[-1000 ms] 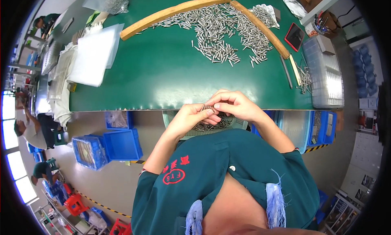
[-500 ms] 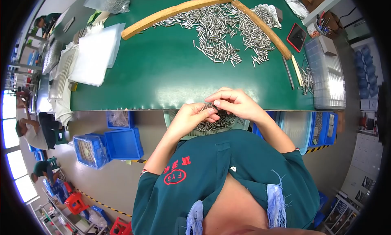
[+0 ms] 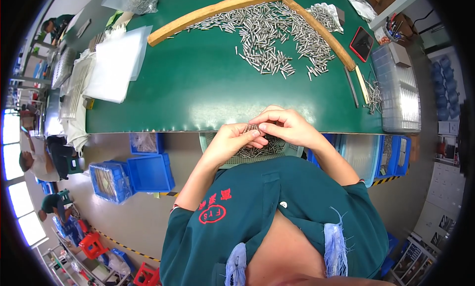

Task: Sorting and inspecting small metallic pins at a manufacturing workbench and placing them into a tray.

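Several small metal pins (image 3: 253,128) are bunched between my hands at the table's near edge. My left hand (image 3: 234,140) is curled round them from the left. From the right, the thumb and fingers of my right hand (image 3: 287,126) close in on the same pins. Just below my hands, a light green basket (image 3: 294,151) holds many more loose metal pins (image 3: 267,149). A large heap of metal pins (image 3: 269,38) lies at the far side of the green table (image 3: 163,98).
Two wooden bars (image 3: 213,12) border the heap. A red-edged phone (image 3: 361,44) and stacked clear plastic boxes (image 3: 396,88) lie to the right. White sheets (image 3: 111,68) lie at left. Blue bins (image 3: 151,174) stand below the table. Other people (image 3: 39,162) are at far left.
My hands stay at nearly the same spot, with the right fingers shifted slightly over the pins. The heap on the table looks unchanged.
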The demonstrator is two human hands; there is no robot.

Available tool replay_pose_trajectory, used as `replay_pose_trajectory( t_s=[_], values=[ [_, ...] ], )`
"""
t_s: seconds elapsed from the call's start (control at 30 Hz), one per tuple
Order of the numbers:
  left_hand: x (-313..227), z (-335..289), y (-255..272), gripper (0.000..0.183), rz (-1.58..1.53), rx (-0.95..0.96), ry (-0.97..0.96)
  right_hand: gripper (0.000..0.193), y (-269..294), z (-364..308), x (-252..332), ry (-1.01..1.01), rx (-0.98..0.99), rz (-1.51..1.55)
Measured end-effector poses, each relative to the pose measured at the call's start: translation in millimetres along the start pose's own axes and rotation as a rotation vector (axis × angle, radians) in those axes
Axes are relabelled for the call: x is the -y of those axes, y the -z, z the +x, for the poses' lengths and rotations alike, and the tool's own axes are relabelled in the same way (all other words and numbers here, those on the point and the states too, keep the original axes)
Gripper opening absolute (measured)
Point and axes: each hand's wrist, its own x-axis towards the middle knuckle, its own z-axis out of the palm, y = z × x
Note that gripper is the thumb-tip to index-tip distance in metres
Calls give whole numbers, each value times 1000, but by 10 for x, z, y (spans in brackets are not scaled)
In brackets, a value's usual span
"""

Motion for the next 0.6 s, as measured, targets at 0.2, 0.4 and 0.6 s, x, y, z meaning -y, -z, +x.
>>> replay_pose_trajectory(
  t_s=[0.2, 0.4, 0.6],
  values=[
    [-8, 13, 5, 26, -6, 20, 1, 20, 27, -3, -42, -27, 26, 122],
    [31, 8, -33, 29, 450, -118, -39, 17, -114, -4, 27, 30, -95, -189],
    [-89, -63, -78, 23, 178, 55, -51, 17, -48, -4, -127, -337, -84, 488]
  ],
)
